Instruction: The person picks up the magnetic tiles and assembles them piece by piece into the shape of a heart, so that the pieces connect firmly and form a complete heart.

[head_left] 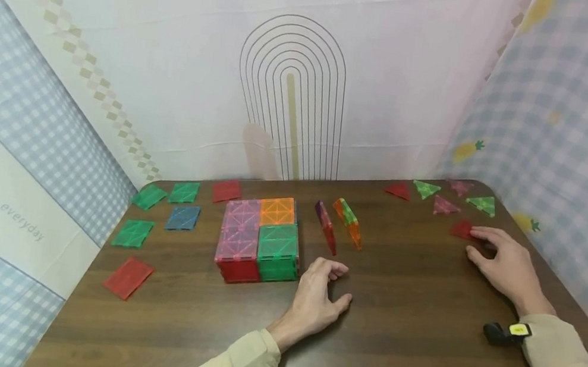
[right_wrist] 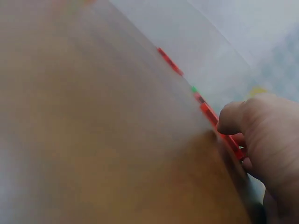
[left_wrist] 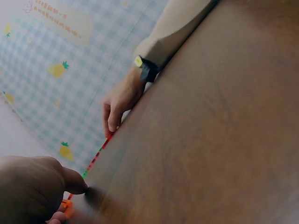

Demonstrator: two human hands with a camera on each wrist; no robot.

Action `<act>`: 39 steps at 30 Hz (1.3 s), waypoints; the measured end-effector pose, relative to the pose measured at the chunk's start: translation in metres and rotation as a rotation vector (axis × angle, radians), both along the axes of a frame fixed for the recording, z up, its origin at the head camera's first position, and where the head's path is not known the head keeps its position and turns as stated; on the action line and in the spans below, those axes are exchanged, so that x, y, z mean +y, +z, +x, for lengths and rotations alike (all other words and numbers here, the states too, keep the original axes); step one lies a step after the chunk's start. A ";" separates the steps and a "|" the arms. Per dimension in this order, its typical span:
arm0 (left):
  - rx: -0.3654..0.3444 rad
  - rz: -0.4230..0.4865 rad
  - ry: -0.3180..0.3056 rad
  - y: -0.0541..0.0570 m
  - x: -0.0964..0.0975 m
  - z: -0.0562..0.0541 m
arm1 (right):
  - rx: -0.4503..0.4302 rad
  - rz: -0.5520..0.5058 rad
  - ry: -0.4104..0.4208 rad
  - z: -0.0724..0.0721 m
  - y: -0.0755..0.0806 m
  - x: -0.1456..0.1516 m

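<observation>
My right hand [head_left: 506, 267] reaches to the far right of the table, its index fingertip on a red triangular magnetic tile [head_left: 462, 229] that lies flat. The thumb is held apart from that finger, beside the tile. In the right wrist view the thumb overlaps the red tile [right_wrist: 210, 114]. My left hand [head_left: 314, 296] hovers low at the near right corner of a block of magnetic tiles [head_left: 278, 241], fingers loosely bent and nothing between them. The block has purple, orange and green top squares and red and green front sides. Behind the left hand stand a purple-and-red panel [head_left: 326, 227] and a green-and-orange panel [head_left: 349, 222].
Loose green tiles [head_left: 133, 233], a blue square [head_left: 183, 218] and red squares [head_left: 128, 277] lie left of the block. Several triangles, among them a green one [head_left: 482, 205] and a pink one [head_left: 446, 206], lie at the back right. Cloth hangs behind and beside the table.
</observation>
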State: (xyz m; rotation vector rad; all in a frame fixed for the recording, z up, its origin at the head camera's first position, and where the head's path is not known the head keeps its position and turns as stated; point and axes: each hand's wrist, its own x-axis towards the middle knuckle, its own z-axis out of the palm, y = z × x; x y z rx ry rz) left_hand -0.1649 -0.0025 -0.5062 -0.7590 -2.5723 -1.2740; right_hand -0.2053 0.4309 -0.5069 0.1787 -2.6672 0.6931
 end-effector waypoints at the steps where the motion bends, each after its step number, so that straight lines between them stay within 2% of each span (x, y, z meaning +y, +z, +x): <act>1: 0.004 -0.001 -0.002 0.000 0.000 0.000 | 0.017 0.003 0.011 0.005 0.000 -0.003; 7: -0.007 0.003 -0.001 0.001 0.000 0.001 | 0.069 -0.031 0.141 0.029 0.004 -0.038; 13: -0.015 -0.002 -0.007 0.002 -0.001 0.002 | 0.019 -0.094 0.299 0.043 0.005 -0.085; 16: 0.004 -0.009 -0.013 0.001 -0.001 0.002 | -0.011 -0.118 0.369 0.048 0.005 -0.105; 27: -0.023 -0.059 -0.033 0.003 -0.002 0.002 | -0.089 -0.202 0.559 0.064 0.006 -0.153; 34: -0.035 -0.084 -0.057 0.004 -0.001 0.003 | -0.079 -0.365 0.575 0.062 0.006 -0.153; 37: -0.038 -0.085 -0.065 0.005 -0.001 0.003 | -0.057 -0.426 0.521 0.055 0.006 -0.145; 39: -0.033 -0.083 -0.069 0.005 -0.001 0.002 | -0.044 -0.447 0.451 0.047 0.005 -0.136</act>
